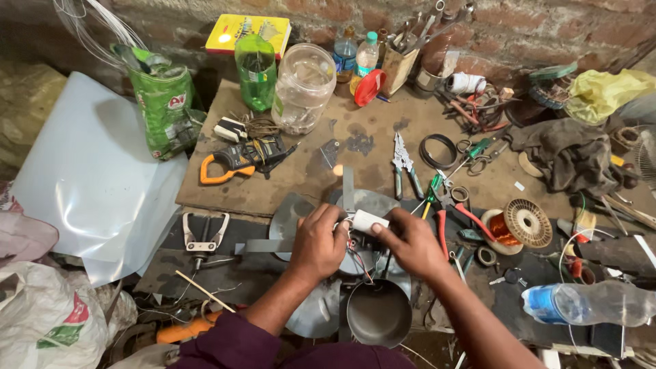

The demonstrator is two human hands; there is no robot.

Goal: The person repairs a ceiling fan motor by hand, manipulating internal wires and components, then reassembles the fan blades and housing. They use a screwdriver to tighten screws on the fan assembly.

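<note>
My left hand (318, 242) and my right hand (410, 242) meet over the hub of a grey metal fan (301, 205) lying flat on the workboard. Between the fingers of both hands is a small white box-shaped capacitor (369, 221). Thin red and black wires (360, 263) run from under it into the fan's motor. The motor itself is mostly hidden by my hands. A fan blade (379, 311) points toward me below the hands.
Pliers (403, 167), red-handled cutters (451, 212), a spool of copper wire (519, 225), an orange clamp meter (236, 160), a clear jar (303, 85), green bottles (256, 68) and a puller (203, 236) crowd the board. A plastic bottle (588, 304) lies right. White sheet (96, 171) lies left.
</note>
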